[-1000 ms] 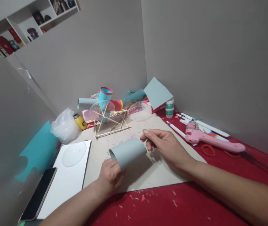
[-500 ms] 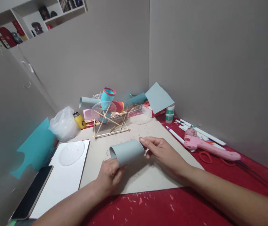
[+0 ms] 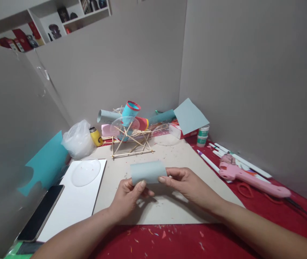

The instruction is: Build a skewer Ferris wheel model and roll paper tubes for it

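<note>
A light grey-blue paper tube [image 3: 148, 172] is held level above the beige board [image 3: 175, 212]. My left hand [image 3: 130, 196] grips its left end, with the thumb on the lower front edge. At the right end my right hand [image 3: 180, 181] pinches the paper, thumb in front and fingers partly inside or behind. Beyond the tube stands a wooden stick frame [image 3: 133, 155] bearing clear discs and coloured paper tubes, among them a blue tube with a red rim [image 3: 130, 112].
White board with a clear lid [image 3: 86, 173] and a phone [image 3: 41, 212] lie left. Behind them are a plastic bag [image 3: 78, 139] and yellow bottle [image 3: 96, 137]. A pink glue gun [image 3: 253, 180], markers [image 3: 209, 160] and stacked tubs [image 3: 202, 136] occupy the right.
The tube has turned level, so its open left end no longer shows. My left thumb has come onto its front, and my right thumb has moved down to the lower edge. The view has shifted slightly.
</note>
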`<state>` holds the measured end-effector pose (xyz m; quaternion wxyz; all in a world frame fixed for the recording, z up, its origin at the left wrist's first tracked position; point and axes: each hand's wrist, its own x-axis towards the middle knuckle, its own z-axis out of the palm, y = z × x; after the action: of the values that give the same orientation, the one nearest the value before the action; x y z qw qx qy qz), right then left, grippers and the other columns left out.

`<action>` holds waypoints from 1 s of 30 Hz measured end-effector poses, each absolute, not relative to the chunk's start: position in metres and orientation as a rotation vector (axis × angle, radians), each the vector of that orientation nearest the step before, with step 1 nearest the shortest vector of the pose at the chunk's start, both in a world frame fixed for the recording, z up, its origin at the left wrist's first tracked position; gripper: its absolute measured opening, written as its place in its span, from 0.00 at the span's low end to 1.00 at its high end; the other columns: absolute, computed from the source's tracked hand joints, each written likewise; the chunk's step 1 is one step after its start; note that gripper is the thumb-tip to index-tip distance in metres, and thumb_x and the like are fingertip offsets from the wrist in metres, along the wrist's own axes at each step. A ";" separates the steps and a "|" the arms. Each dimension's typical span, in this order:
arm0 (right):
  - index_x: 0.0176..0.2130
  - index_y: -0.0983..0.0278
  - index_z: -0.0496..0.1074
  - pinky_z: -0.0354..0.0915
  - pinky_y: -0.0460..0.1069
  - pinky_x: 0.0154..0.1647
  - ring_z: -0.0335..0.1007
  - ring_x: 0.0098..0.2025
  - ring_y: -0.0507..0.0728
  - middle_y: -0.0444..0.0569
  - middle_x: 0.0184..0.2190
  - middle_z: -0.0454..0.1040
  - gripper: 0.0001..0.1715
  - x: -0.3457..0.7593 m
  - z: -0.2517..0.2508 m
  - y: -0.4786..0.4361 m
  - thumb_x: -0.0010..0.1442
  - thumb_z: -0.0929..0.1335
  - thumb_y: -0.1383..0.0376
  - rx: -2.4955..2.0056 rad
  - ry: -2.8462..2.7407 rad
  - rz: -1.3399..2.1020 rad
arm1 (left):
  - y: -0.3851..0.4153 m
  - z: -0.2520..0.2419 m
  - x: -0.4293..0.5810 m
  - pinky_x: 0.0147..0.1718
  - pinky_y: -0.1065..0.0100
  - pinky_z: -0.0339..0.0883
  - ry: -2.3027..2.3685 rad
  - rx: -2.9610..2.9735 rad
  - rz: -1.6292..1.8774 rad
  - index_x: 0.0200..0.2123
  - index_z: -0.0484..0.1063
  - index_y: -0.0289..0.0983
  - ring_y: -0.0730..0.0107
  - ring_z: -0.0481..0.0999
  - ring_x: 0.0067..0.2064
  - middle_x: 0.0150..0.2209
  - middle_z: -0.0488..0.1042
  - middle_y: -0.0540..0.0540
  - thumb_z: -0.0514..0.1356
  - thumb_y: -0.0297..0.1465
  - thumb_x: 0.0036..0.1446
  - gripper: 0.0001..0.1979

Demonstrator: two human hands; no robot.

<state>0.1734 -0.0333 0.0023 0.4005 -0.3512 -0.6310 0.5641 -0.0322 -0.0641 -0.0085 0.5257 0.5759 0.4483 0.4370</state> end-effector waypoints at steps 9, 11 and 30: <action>0.39 0.63 0.81 0.65 0.52 0.43 0.72 0.38 0.60 0.48 0.32 0.79 0.24 0.174 0.000 -0.034 0.54 0.72 0.48 -0.884 -1.632 1.501 | -0.060 -0.012 -0.032 0.29 0.68 0.65 1.015 1.323 1.022 0.28 0.77 0.30 0.71 0.72 0.24 0.27 0.80 0.39 0.62 0.53 0.53 0.27; 0.40 0.64 0.81 0.66 0.52 0.43 0.72 0.38 0.60 0.49 0.33 0.79 0.25 0.173 0.000 -0.034 0.54 0.71 0.47 -0.897 -1.648 1.504 | -0.060 -0.012 -0.032 0.29 0.69 0.65 1.002 1.313 1.020 0.27 0.77 0.30 0.72 0.71 0.24 0.26 0.80 0.38 0.62 0.53 0.53 0.28; 0.31 0.61 0.81 0.63 0.49 0.34 0.64 0.30 0.57 0.46 0.26 0.73 0.20 0.174 -0.008 -0.033 0.50 0.74 0.47 -1.125 -1.702 1.301 | -0.056 -0.027 -0.035 0.26 0.71 0.63 0.905 1.277 1.021 0.32 0.76 0.30 0.74 0.70 0.22 0.26 0.78 0.40 0.61 0.57 0.49 0.31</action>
<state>0.1740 -0.0331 -0.0078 0.3532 -0.4352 -0.6580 0.5029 -0.0350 -0.0556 -0.0267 0.5943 0.5497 0.3895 0.4393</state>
